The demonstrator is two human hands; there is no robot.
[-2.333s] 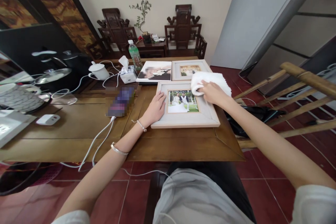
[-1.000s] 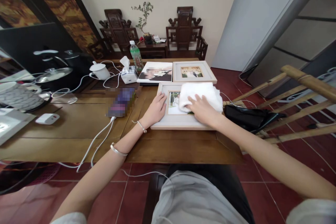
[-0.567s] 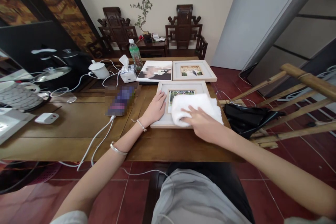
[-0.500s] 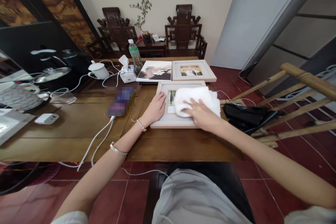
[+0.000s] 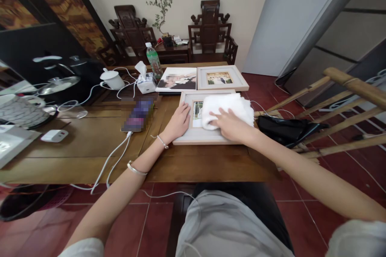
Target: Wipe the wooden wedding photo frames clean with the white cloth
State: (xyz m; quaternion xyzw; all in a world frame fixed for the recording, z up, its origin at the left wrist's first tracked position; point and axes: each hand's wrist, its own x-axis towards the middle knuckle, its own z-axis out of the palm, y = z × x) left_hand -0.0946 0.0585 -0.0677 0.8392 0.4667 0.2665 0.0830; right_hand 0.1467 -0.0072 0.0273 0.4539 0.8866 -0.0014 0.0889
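A light wooden picture frame [image 5: 208, 141] lies flat near the table's front edge, a small photo in its middle. My left hand [image 5: 178, 121] grips its left side, fingers over the rim. A folded white towel [image 5: 229, 104] covers the right part of the frame and some of the photo. My right hand [image 5: 232, 125] holds the towel against the frame, fingers pressed into it. Just behind lie a second framed photo [image 5: 243, 84] and, to its left, a photo panel [image 5: 181, 84] partly blurred out.
Left of the frame are a charging phone [image 5: 138, 116], white cables, a tissue box [image 5: 146, 83], a green-labelled bottle [image 5: 154, 61] and a lidded white cup [image 5: 112, 79]. A bamboo chair [image 5: 346, 116] with a black bag [image 5: 280, 130] stands at the right.
The towel and my right hand have shifted slightly over the frame. My left hand keeps its hold on the frame's left side. The whole view has moved a little.
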